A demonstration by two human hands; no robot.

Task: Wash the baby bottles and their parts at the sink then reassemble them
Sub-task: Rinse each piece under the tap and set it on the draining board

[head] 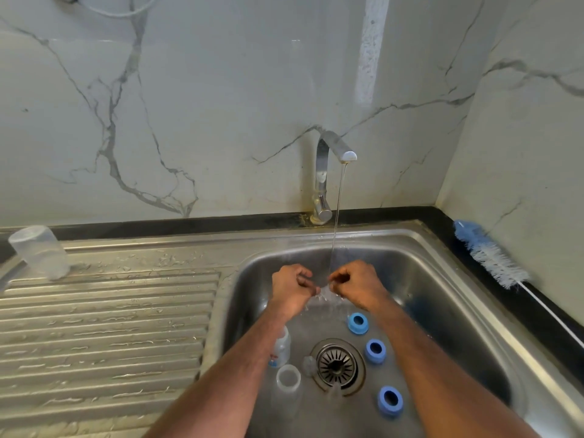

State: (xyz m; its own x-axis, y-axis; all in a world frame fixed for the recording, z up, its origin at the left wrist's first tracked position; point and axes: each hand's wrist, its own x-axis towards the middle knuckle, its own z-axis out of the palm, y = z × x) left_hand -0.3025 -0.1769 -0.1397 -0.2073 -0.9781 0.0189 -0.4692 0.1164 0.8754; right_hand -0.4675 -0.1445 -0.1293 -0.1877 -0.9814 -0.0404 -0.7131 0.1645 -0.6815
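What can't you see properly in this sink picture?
Head view:
- Clear part held under the stream: too small, masked by splashing water and both hands' fingers.
- Bottle in the basin: partly hidden by the left forearm.
- Bottle brush: handle cut off by the right edge.

Two bare forearms reach from the bottom of the frame toward its centre, converging just below mid-frame. The left hand point(292, 284) and the right hand point(355, 282) sit side by side, knuckles up, fingers curled inward, pinching a small clear part point(325, 290) between them; what that part is cannot be told.
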